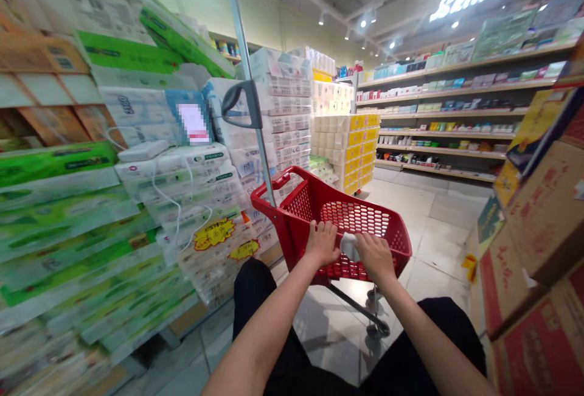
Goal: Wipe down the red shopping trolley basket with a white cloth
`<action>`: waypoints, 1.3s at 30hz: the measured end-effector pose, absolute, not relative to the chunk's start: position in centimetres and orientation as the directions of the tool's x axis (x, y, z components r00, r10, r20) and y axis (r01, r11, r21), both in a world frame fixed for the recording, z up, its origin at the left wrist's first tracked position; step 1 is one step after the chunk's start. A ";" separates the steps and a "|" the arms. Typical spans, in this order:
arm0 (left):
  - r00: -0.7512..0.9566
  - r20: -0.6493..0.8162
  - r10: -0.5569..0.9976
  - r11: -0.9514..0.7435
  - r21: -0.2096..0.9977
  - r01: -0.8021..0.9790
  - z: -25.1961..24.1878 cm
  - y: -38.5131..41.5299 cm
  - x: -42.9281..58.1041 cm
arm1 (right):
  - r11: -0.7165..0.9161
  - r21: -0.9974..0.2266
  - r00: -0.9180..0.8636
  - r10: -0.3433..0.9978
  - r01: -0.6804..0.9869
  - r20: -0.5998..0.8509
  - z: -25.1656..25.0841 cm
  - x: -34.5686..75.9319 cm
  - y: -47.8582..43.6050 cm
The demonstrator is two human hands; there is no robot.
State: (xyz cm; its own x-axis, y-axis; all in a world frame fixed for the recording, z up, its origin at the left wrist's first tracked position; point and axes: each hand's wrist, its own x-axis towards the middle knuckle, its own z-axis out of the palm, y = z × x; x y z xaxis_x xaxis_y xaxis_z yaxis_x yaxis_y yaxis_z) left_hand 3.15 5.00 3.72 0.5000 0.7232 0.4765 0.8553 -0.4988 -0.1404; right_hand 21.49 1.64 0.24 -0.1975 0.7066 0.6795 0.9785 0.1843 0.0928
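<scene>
A red plastic shopping basket on wheels [365,216] stands on the tiled floor just in front of my knees. My left hand [322,243] is curled over its near rim. My right hand [375,256] is closed beside it on a small white thing [349,245], perhaps a cloth or wipe, pressed against the rim between the two hands. A grey pull handle [241,104] on a metal pole rises from the basket's left side. The basket looks empty inside.
Stacked packs of tissue paper [137,159] fill the shelves on my left, with a white device and cable [143,151] lying on them. Cardboard boxes [538,244] stand at the right. More tissue stacks [347,149] and long shelves [456,116] lie ahead along the aisle.
</scene>
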 end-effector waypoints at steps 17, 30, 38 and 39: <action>0.633 0.530 0.564 -0.614 -0.243 0.751 6.2 4.5 2.0 | 0.257 0.075 -0.243 0.722 0.964 0.648 0.7 25.3 2.4; 0.553 0.550 0.626 -0.475 -0.294 0.829 5.8 5.1 2.9 | 0.315 0.080 -0.289 0.703 0.946 0.649 2.3 17.6 4.2; 0.584 0.540 0.606 -0.526 -0.280 0.803 6.0 4.8 2.7 | 0.317 0.062 -0.279 0.708 0.947 0.648 1.6 22.7 3.1; 0.584 0.536 0.609 -0.531 -0.270 0.803 6.1 4.8 2.6 | 0.299 0.063 -0.267 0.714 0.952 0.648 1.3 24.0 2.8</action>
